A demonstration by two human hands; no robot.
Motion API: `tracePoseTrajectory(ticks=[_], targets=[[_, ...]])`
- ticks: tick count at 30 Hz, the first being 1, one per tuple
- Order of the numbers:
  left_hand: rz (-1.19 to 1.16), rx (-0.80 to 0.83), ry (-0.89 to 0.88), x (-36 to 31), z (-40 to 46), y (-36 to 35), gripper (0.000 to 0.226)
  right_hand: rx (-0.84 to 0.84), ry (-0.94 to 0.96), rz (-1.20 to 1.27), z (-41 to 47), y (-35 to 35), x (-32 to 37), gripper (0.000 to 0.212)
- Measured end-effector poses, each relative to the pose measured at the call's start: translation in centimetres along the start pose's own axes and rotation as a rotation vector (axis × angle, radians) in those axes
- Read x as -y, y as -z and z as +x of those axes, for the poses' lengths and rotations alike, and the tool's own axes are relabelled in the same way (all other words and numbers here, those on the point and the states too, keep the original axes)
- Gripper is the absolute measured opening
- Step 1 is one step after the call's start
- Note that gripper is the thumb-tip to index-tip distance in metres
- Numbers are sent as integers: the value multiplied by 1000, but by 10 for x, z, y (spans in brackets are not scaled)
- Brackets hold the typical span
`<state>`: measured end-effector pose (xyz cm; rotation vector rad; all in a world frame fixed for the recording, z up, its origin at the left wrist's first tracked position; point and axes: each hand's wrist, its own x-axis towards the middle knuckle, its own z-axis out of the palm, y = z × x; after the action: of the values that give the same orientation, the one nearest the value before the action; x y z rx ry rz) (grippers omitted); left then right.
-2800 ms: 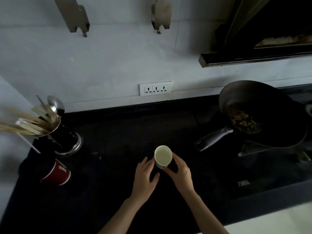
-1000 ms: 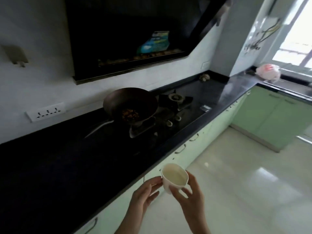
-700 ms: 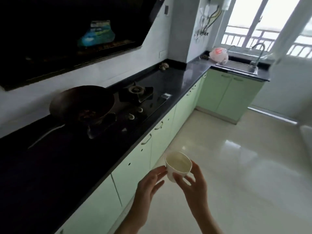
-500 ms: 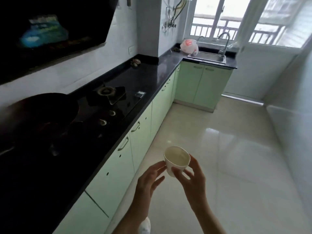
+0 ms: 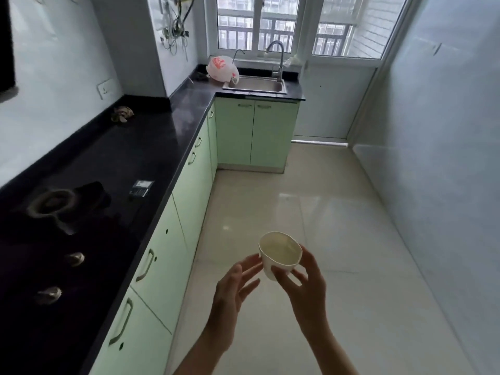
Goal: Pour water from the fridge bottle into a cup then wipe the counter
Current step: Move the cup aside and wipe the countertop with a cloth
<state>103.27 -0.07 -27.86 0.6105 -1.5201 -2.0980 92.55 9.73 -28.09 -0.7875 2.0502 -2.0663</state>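
The view has swung round since a moment ago: the dark wok that sat on the stove has gone out of sight, and the far end of the kitchen now lies straight ahead, with the steel sink (image 5: 255, 85) under the window and the pink-and-white plastic bag (image 5: 220, 68) beside it. The black stone counter (image 5: 151, 142) runs along the left above the pale green cabinet doors (image 5: 189, 190), and only the gas burner (image 5: 51, 204) and two knobs of the stove show. The hands hold the same pose as before.

The small white thin-walled cup (image 5: 280, 254) is up in the air over the glossy cream floor tiles (image 5: 311, 212), clear of the counter, roughly upright. Its rim is squeezed slightly out of round, and its inside looks pale yellowish; whether liquid is in it I cannot tell.

The right hand (image 5: 304, 288) grips the cup from below and from the side, thumb across the near wall and fingers curled round the far side. The left hand (image 5: 232, 288) is spread loosely, fingers straight, their tips at the cup's left wall, touching it or just short of it.
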Motion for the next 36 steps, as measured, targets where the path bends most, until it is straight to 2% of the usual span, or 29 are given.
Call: tracePoseTrajectory(ticks=[4, 12, 23, 31, 36], targets=[[1, 21, 17, -3, 54, -2, 51, -27, -15, -13, 46, -5, -17, 60], [13, -24, 39, 4, 177, -20, 50, 7, -30, -33, 168, -15, -63, 58], [-65, -249, 9, -17, 343, -62, 51, 234, -71, 19, 361, -33, -110, 53], [-40, -363, 2, -24, 448, -32, 50, 340, -107, 87, 463, -95, -146, 55], [-41, -369, -22, -37, 526, 9, 47, 365, -125, 126, 531, -151, -164, 56]])
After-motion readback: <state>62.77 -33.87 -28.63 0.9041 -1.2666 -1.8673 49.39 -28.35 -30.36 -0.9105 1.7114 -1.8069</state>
